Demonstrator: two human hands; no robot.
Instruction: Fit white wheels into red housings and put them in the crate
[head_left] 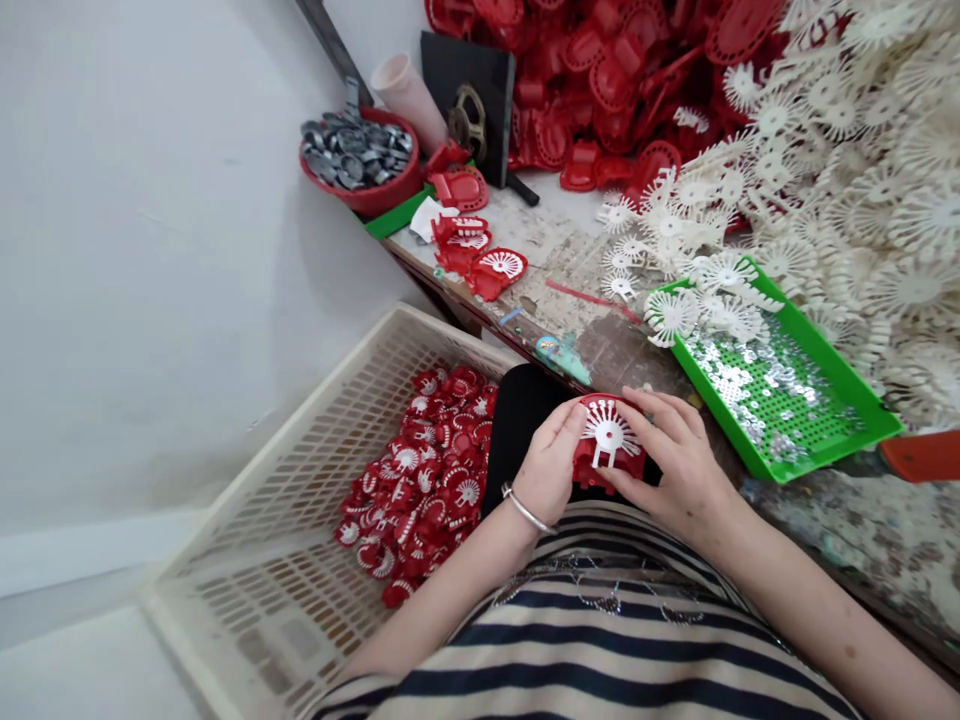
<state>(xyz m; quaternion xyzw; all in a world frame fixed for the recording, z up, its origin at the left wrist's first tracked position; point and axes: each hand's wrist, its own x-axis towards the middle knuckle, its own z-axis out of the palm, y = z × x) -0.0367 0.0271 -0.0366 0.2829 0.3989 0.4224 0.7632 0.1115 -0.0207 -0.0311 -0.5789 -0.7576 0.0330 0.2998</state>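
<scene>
Over my lap, my left hand [553,460] grips the left side of a red plastic housing [582,468], thumb along its edge. A white spoked plastic wheel [609,434] with two short legs lies on the face of that housing. From the other side my right hand [679,455] closes on the same pieces, its fingers on the upper right of the wheel and its thumb near the lower edge. Part of the housing's right side is hidden behind these fingers.
To my left stands a white crate [285,440] with many assembled red-and-white pieces [420,480]. On the worktable [577,240] are a green tray [810,450] of small shiny parts, white wheels [862,190], red housings [600,70], a red bowl [405,180] of grey parts and an orange handle [922,456].
</scene>
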